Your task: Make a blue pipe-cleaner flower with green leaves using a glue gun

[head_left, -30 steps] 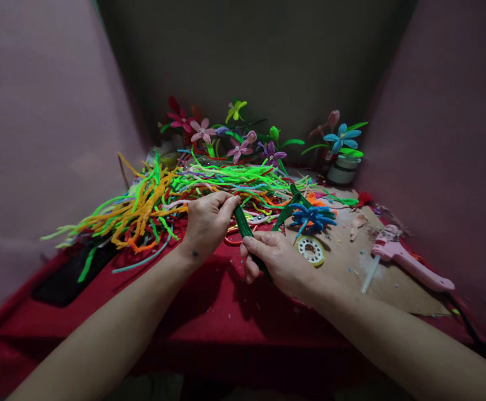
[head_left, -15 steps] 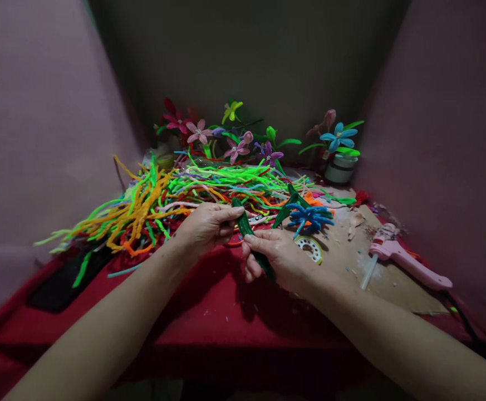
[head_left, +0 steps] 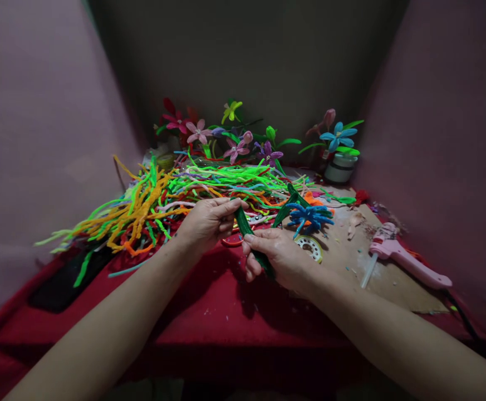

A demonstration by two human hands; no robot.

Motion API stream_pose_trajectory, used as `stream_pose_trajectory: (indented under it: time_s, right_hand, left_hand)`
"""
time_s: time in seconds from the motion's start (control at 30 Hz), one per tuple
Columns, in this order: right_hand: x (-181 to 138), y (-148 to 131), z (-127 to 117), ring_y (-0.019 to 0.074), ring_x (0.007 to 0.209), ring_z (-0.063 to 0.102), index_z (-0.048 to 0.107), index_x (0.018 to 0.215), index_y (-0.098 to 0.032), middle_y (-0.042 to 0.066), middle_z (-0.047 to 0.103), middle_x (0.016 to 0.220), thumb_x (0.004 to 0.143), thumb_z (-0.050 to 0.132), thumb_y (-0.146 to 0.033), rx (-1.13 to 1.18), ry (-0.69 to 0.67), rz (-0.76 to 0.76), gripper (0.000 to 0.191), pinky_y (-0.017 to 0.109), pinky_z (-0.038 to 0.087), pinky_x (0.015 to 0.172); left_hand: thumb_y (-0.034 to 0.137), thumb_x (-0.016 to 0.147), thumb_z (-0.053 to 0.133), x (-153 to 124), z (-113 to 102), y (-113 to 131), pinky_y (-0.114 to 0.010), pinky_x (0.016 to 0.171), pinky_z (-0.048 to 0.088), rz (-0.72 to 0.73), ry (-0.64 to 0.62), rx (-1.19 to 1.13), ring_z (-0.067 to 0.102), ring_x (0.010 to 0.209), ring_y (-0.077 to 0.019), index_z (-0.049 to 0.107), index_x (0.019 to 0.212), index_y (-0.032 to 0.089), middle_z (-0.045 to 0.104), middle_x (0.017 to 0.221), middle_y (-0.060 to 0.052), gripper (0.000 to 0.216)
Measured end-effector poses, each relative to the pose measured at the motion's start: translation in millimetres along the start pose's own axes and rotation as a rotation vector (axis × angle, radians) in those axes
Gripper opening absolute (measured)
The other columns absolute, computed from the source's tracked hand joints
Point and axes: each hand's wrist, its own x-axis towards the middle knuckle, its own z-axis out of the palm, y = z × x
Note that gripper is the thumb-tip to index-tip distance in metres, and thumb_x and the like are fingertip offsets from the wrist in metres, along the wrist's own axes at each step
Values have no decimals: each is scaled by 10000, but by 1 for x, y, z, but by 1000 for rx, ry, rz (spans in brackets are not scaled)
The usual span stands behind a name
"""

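Observation:
A dark green leaf of pipe cleaners (head_left: 244, 222) runs between my two hands above the red cloth. My left hand (head_left: 209, 223) pinches its upper end between thumb and fingers. Lower down, my right hand (head_left: 274, 253) grips the same leaf, and its lower end slants out beneath the palm. Just beyond my right hand lie more dark green leaves (head_left: 286, 209) and a blue pipe-cleaner flower (head_left: 309, 216). Scissors lie behind my hands, mostly hidden, with a red-orange handle (head_left: 232, 242) showing.
A heap of loose pipe cleaners (head_left: 226, 178) spreads across the back. Finished flowers (head_left: 199, 132) stand behind it. On the right, a pink glue gun (head_left: 410, 259) rests on cardboard (head_left: 393, 289) near a yellow-and-white spool (head_left: 309, 249). A black phone-like slab (head_left: 65, 284) lies left.
My left fingers have shifted slightly at the leaf's upper end, now covering its tip more. My right hand keeps its grip, almost unmoved.

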Motion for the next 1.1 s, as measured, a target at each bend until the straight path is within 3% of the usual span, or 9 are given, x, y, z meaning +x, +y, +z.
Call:
stream_pose_trajectory:
  time_s: [0.2, 0.43, 0.57, 0.77, 0.87, 0.97, 1.1]
  right_hand:
    - [-1, 2, 1, 112, 384, 514, 562, 646, -137, -33, 511, 377, 807, 505, -286, 33, -3, -4, 227, 241, 411, 485]
    - [-3, 4, 3, 106, 379, 514, 563, 629, -131, -26, 518, 382, 797, 520, -291, 39, -3, 29, 235, 234, 403, 479]
    - [-4, 4, 3, 108, 377, 511, 566, 631, -132, -24, 520, 376, 794, 517, -300, 36, -18, 32, 240, 237, 403, 483]
    - [-1, 2, -3, 121, 385, 524, 558, 632, -136, -16, 534, 373, 781, 530, -300, 22, -16, 10, 223, 249, 408, 497]
    - [1, 1, -6, 132, 381, 533, 562, 632, -136, -14, 538, 366, 766, 528, -283, 41, -13, -5, 202, 260, 420, 496]
    - [1, -1, -7, 136, 382, 537, 562, 627, -135, -10, 542, 365, 758, 531, -277, 49, -15, 3, 195, 266, 427, 501]
    - [0, -3, -6, 127, 396, 532, 560, 630, -140, -16, 541, 376, 765, 530, -281, 23, -36, 6, 198, 267, 431, 515]
  left_hand:
    - [260, 679, 681, -2, 4, 1, -160, 351, 170, 80, 161, 95, 313, 340, -19, 644, 669, 83, 438, 442, 38, 181]
    - [235, 671, 672, -4, 9, 4, -162, 337, 191, 192, 283, 169, 285, 334, -20, 573, 560, 105, 366, 400, 66, 198]
    - [247, 688, 674, 0, 3, 2, -157, 335, 185, 154, 228, 132, 268, 330, -15, 540, 567, 118, 351, 409, 73, 222]
    - [296, 698, 700, 0, -1, -2, -146, 347, 224, -150, -32, -66, 231, 331, -10, 473, 576, 141, 291, 411, 97, 301]
    - [290, 695, 707, -3, 1, -4, -141, 343, 232, -256, -138, -70, 250, 331, -9, 479, 564, 131, 328, 406, 86, 307]
    - [292, 696, 704, -5, 4, -5, -130, 328, 207, -262, -147, -54, 266, 322, -6, 532, 599, 115, 402, 415, 65, 265]
    - [292, 682, 713, -6, 5, -3, -121, 324, 181, -175, -57, -7, 271, 308, 6, 615, 736, 100, 459, 437, 55, 222]
